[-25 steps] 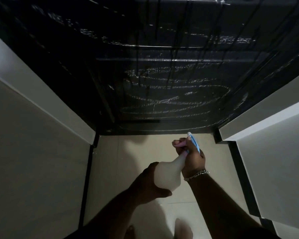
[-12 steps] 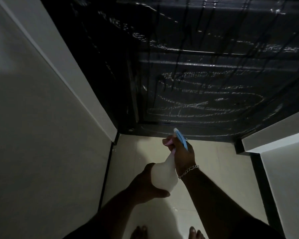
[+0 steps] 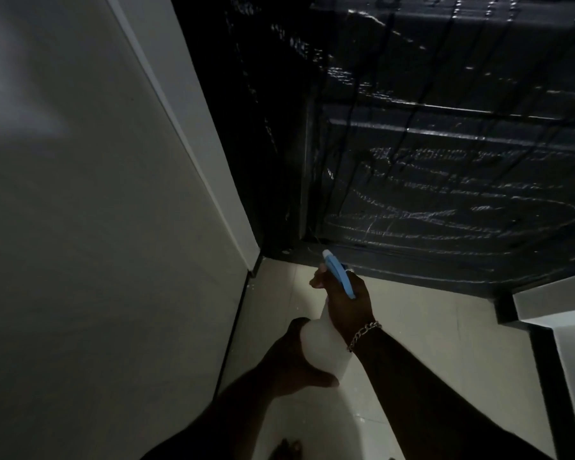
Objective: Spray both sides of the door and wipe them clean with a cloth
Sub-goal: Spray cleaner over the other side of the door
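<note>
My right hand (image 3: 347, 305) grips the spray bottle (image 3: 326, 346) trigger, my left hand (image 3: 292, 363) cups its base; I should aim at the black door (image 3: 445, 161) low corner evenly.

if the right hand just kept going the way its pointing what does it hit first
Probably the bottom of the dark wet door: the right hand aims the spray bottle there. Depth is unclear.

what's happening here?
A person is spraying a dark door. The right hand grips the blue trigger head of a white spray bottle, aimed at the door's lower left corner, while the left hand holds the bottle's body. The door already shows wet streaks. No cloth is in view.
</note>
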